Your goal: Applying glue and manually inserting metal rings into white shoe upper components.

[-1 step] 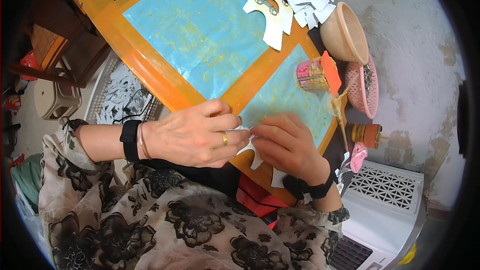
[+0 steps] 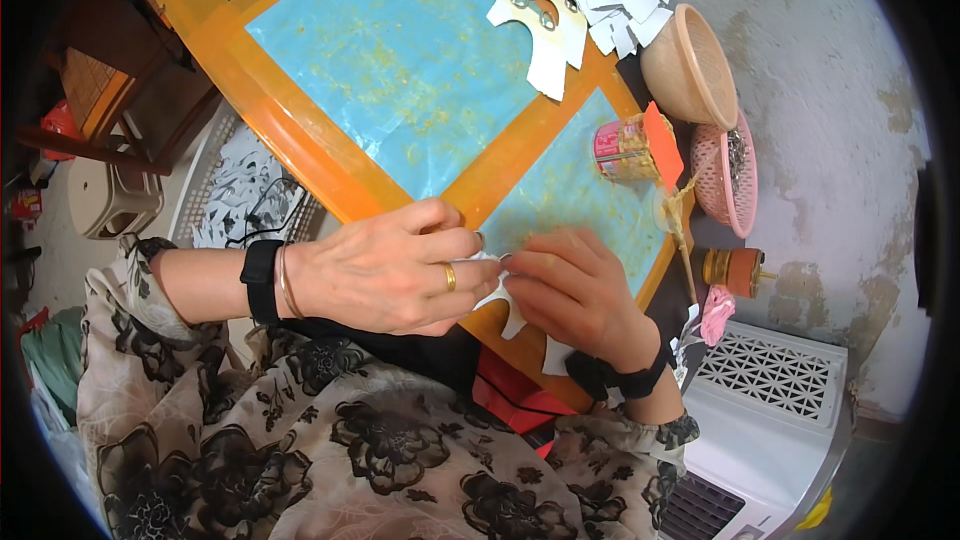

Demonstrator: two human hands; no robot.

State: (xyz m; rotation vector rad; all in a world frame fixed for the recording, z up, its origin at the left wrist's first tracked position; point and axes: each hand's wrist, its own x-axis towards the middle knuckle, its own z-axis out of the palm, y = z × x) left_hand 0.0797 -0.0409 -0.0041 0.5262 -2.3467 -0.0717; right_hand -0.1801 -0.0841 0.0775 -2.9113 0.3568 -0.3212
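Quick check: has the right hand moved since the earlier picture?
No: judged against the pink basket, the right hand shows no visible shift in any direction.

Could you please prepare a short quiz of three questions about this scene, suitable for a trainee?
1. Which hand wears the gold ring?
2. True or false: a white cut piece shows between the two hands.
3. Which colour is the basket right next to the beige basket?
(a) green
(b) pink
(c) black

Key:
1. The left hand.
2. True; the fingers of the right hand are blurred.
3. b, the pink basket.
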